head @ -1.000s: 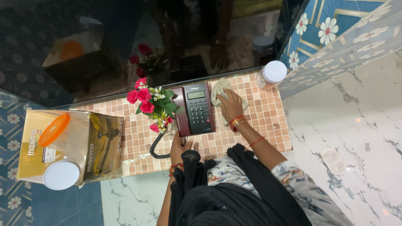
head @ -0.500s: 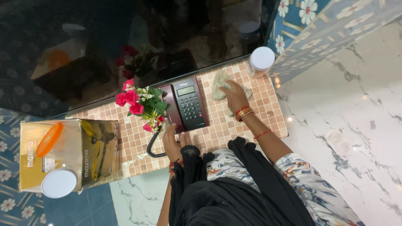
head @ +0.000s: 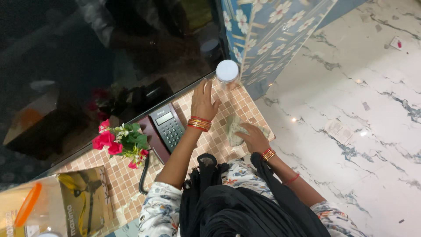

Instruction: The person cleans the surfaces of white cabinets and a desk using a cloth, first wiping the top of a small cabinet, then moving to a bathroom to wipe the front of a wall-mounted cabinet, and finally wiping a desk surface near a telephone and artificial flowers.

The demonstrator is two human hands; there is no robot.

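cloth [head: 237, 128], pale green and crumpled, pinned flat under the right hand [head: 253, 137] at the near right corner of the tiled counter [head: 131, 180], fingers [head: 244, 130] spread and pressing down on it rather than closed around it. judged from this, wiping under way, not finished: only the patch beneath and around the palm covered just now, the stretch toward the telephone and the flowers not reached in this view. up and to the left of that grip, left hand [head: 204, 102] open, fingers apart, laid flat on the tiles and holding nothing, just short of a clear jar with a white lid [head: 227, 72] at the far corner. left of the open hand, dark red desk telephone [head: 163, 130] with grey keypad, its black cord [head: 144, 175] looping toward the body. further left, small bunch of pink flowers [head: 117, 142] with green leaves. at the far left edge, yellow-and-black printed box [head: 83, 199] and a container with an orange band [head: 27, 205], only partly in view. counted: one cloth, one jar, one telephone, one bunch of flowers, one box, one orange-banded container, two hands, red and gold bangles [head: 198, 124] on both wrists, too tightly stacked to count.
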